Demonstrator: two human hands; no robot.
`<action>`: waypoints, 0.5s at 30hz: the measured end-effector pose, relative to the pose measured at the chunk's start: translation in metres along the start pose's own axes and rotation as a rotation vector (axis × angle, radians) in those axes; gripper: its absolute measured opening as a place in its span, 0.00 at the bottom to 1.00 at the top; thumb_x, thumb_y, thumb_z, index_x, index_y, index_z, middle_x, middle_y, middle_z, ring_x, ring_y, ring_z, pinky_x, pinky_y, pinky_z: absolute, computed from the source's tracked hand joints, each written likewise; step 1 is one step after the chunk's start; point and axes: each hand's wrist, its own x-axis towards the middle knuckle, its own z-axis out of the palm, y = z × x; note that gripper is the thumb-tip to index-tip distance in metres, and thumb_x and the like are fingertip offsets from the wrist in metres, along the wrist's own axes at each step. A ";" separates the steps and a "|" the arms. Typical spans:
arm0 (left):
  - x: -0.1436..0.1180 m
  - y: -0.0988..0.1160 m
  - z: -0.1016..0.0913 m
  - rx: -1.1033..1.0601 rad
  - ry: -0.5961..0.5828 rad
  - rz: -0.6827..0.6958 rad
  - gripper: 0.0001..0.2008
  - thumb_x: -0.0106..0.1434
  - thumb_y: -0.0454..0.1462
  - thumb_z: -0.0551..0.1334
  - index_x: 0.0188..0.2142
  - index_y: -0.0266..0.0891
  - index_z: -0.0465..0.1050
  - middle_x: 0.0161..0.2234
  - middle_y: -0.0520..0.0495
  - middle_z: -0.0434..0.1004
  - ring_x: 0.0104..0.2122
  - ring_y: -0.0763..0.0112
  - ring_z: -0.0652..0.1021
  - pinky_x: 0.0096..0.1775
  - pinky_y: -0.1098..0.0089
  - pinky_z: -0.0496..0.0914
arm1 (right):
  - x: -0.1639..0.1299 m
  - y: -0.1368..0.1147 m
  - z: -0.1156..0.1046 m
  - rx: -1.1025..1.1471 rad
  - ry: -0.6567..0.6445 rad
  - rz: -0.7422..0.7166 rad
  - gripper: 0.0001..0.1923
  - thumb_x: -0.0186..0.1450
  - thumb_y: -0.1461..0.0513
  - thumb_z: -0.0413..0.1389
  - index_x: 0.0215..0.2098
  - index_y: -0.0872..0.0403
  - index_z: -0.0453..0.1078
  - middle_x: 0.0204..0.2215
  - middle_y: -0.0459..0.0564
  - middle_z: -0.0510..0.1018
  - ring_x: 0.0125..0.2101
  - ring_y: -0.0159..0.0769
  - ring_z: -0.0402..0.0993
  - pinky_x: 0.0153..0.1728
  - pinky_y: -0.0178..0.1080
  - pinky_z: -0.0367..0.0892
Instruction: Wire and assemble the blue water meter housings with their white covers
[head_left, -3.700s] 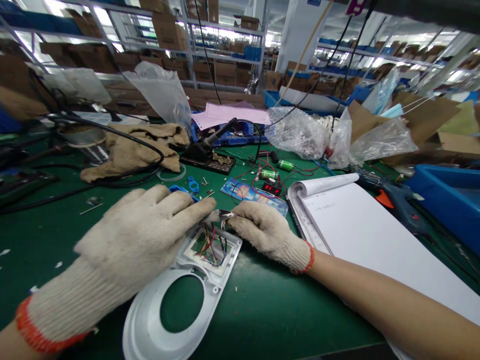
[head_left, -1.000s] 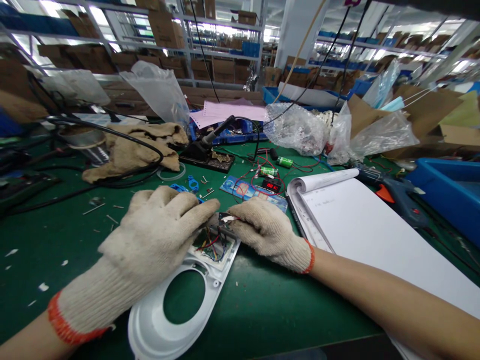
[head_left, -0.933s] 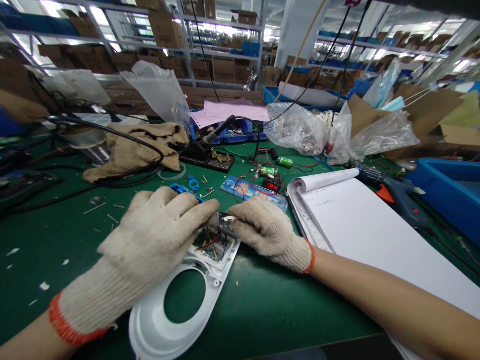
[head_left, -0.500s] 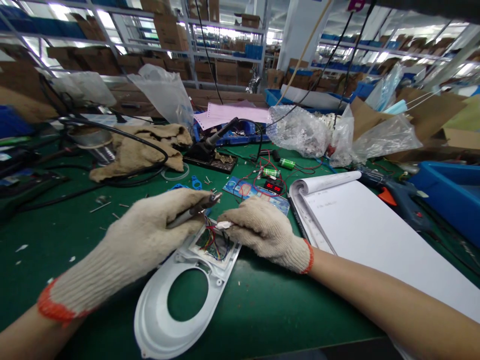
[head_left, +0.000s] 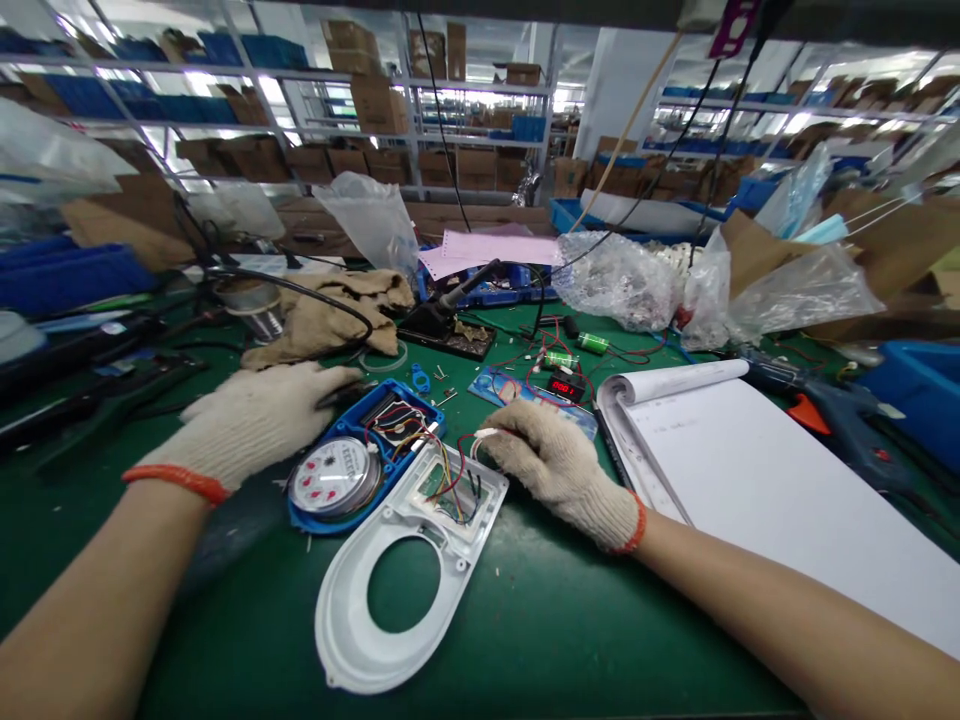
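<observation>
The white cover (head_left: 390, 590) lies flat on the green mat (head_left: 540, 620), its round opening toward the person and its far end an open box holding a small board and coloured wires (head_left: 450, 480). Those wires run left of the cover's far end into the blue meter (head_left: 360, 460), which lies touching the cover; its blue shell holds a round dial with red pointers and, at its far end, more wiring. The right hand (head_left: 559, 465), gloved, rests just right of the cover's far end, fingers pinched together on a white connector (head_left: 486, 434) at the end of a wire. The left hand (head_left: 251, 420), gloved, lies left of the meter, fingers loosely closed on a dark, pen-like tool (head_left: 346, 392) that shows only past the fingertips. Right of the cover lies an open notepad (head_left: 750, 480). Beyond the cover stand a soldering stand (head_left: 446, 330), a small red display (head_left: 564, 386) among wires, and clear bags (head_left: 622, 280) whose contents cannot be made out.
</observation>
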 end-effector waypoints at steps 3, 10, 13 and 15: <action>-0.004 0.004 -0.003 -0.024 0.180 -0.110 0.26 0.71 0.46 0.42 0.64 0.48 0.62 0.54 0.36 0.72 0.44 0.44 0.77 0.43 0.40 0.71 | -0.001 -0.002 0.000 0.045 0.034 -0.030 0.09 0.71 0.56 0.55 0.41 0.53 0.74 0.34 0.46 0.79 0.33 0.33 0.73 0.33 0.35 0.64; -0.014 0.054 -0.027 -0.251 0.404 0.285 0.23 0.68 0.42 0.53 0.61 0.48 0.66 0.50 0.43 0.72 0.47 0.57 0.74 0.48 0.57 0.71 | -0.001 -0.003 -0.001 0.138 0.082 -0.074 0.07 0.70 0.57 0.57 0.40 0.52 0.73 0.34 0.46 0.79 0.32 0.32 0.73 0.34 0.35 0.66; -0.010 0.066 -0.030 -0.158 0.406 0.394 0.23 0.67 0.41 0.54 0.61 0.56 0.66 0.48 0.46 0.72 0.45 0.54 0.73 0.44 0.56 0.69 | -0.001 -0.003 -0.004 0.154 0.067 -0.038 0.07 0.70 0.57 0.57 0.38 0.52 0.72 0.33 0.45 0.78 0.31 0.31 0.72 0.33 0.35 0.66; -0.008 0.068 -0.028 -0.119 0.421 0.416 0.24 0.66 0.41 0.54 0.61 0.56 0.66 0.47 0.45 0.72 0.45 0.53 0.73 0.43 0.55 0.68 | -0.002 -0.003 -0.005 0.164 0.076 -0.043 0.07 0.70 0.57 0.56 0.38 0.52 0.72 0.33 0.46 0.78 0.32 0.31 0.72 0.34 0.35 0.67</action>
